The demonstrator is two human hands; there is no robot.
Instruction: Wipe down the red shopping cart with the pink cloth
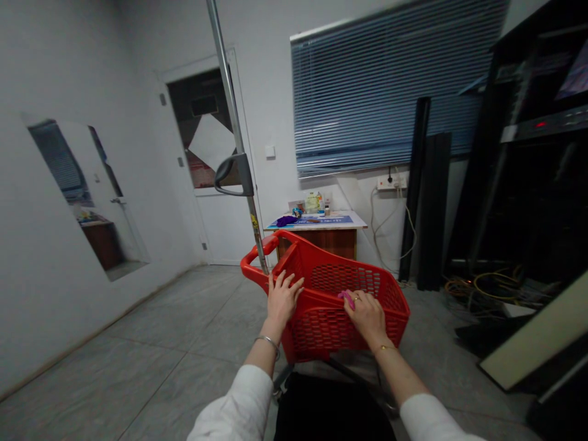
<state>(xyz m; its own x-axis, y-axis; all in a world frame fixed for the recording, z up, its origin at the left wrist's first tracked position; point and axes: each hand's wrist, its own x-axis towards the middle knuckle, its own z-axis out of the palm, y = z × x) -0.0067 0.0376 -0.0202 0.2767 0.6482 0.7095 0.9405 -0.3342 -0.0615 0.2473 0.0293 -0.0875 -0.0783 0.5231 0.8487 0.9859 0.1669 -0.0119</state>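
1. The red plastic shopping cart (316, 334) stands on concrete floor (160, 355), one perforated side facing the person.
2. A metal pole (236, 122) rises at the cart's push-handle end.
3. The person's left hand (281, 298) rests spread-fingered, ungripping, on the cart's near rim.
4. Their right hand (367, 313), farther along that rim, grasps cloth.
5. That bunched pink cloth (346, 299) lies against the cart's near rim.

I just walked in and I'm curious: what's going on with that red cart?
A person has both hands at a red shopping cart. The right hand holds a small pink cloth against the cart's near side. The left hand touches the same side farther left, fingers spread. Behind the cart stands a table with a purple item on it.
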